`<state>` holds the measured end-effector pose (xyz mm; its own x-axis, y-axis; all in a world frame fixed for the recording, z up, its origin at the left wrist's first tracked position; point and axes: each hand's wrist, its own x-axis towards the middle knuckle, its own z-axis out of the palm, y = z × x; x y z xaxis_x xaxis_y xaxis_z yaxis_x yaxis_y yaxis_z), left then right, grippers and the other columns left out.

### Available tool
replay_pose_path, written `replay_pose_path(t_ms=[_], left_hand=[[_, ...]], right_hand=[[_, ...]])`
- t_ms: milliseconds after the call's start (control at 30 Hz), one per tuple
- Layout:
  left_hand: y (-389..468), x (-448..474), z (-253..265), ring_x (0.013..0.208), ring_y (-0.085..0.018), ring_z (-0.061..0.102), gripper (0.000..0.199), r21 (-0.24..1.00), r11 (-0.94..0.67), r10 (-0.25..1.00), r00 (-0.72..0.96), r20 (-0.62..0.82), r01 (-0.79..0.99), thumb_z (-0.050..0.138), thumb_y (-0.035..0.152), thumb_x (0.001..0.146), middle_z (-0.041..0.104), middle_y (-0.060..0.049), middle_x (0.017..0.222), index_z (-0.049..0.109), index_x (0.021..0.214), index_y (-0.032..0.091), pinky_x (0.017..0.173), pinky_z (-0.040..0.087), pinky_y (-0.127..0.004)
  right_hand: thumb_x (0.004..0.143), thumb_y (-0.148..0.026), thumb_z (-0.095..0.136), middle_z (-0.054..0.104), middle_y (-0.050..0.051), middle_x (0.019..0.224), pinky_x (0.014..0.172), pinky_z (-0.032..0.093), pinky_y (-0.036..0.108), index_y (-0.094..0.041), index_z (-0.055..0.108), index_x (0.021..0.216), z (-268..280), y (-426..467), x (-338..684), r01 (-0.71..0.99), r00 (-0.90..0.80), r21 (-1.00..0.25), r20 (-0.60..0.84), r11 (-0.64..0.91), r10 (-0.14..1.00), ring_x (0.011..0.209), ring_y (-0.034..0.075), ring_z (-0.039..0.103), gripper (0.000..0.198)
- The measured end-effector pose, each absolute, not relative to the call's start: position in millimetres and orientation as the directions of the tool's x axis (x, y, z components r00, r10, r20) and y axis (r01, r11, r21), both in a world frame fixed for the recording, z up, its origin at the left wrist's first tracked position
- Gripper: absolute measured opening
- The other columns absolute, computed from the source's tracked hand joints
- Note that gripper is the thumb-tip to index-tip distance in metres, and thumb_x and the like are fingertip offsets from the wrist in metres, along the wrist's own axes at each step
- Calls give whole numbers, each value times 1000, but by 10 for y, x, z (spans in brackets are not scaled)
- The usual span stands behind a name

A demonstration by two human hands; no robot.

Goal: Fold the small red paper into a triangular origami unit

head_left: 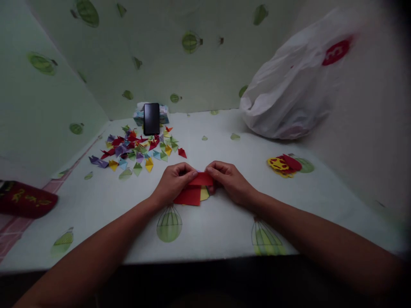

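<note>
Between both hands, a strip of folded red paper [201, 179] is pinched at its two ends. My left hand [175, 182] is closed, its thumb lying over the left end. Closed too, my right hand [229, 179] grips the right end between thumb and fingers. Beneath the strip lies a flat red paper sheet [188, 196], and a yellow paper piece [204, 193] peeks out at its right side. Beyond my left hand spreads a heap of small folded paper figures [138, 149] in red, purple, yellow, green and blue.
A black phone [151, 119] leans on a tissue box [164, 114] at the back. At the right are red and yellow paper cut-outs [284, 166] and a full white plastic bag [289, 94]. A red cylindrical container [27, 200] lies at the left edge of the table [218, 231].
</note>
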<state>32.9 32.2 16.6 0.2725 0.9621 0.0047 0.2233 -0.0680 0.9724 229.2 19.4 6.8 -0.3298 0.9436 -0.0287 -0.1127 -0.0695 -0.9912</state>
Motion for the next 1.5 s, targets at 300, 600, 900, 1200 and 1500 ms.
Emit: replay_pose_path(t_ms=[300, 600, 900, 1200, 1500], left_hand=[[285, 361, 153, 50, -8, 45, 30, 986, 88, 935, 329, -132, 145, 74, 42, 77, 54, 4, 56, 59, 74, 16, 51, 34, -21], [277, 370, 189, 48, -8, 54, 19, 974, 101, 880, 437, -183, 205, 69, 32, 81, 60, 3, 55, 60, 78, 15, 50, 43, -21], [243, 390, 192, 56, -9, 63, 17, 973, 176, 880, 419, -224, 151, 73, 29, 81, 69, 0, 62, 63, 81, 14, 59, 51, -20], [273, 365, 133, 59, -10, 67, 33, 973, 222, 879, 420, -224, 55, 63, 47, 91, 72, -4, 70, 64, 81, 15, 60, 55, -20], [274, 367, 147, 53, -7, 61, 26, 985, 169, 887, 429, -170, 40, 71, 37, 85, 70, -2, 69, 63, 76, 14, 55, 50, -18]], right_hand=[[86, -39, 68, 58, -3, 55, 56, 42, 27, -19, 58, 73, 62, 189, 2294, -71, -292, -997, -18, -41, 956, 51, 12, 52, 26], [85, -45, 68, 51, -3, 62, 56, 33, 26, -18, 59, 68, 52, 202, 2308, -44, -335, -999, -13, -29, 942, 58, 11, 43, 33], [83, -41, 66, 54, -2, 64, 57, 32, 26, -16, 60, 68, 75, 200, 2305, 49, -354, -999, -15, 2, 935, 60, 11, 43, 30], [89, -34, 56, 50, -3, 62, 58, 33, 27, -18, 52, 66, 101, 182, 2301, 282, -242, -935, 148, 216, 959, 59, 11, 41, 28], [90, -38, 60, 52, -3, 59, 51, 33, 25, -19, 55, 68, 83, 179, 2308, 197, -226, -967, 112, 158, 968, 54, 11, 44, 30]])
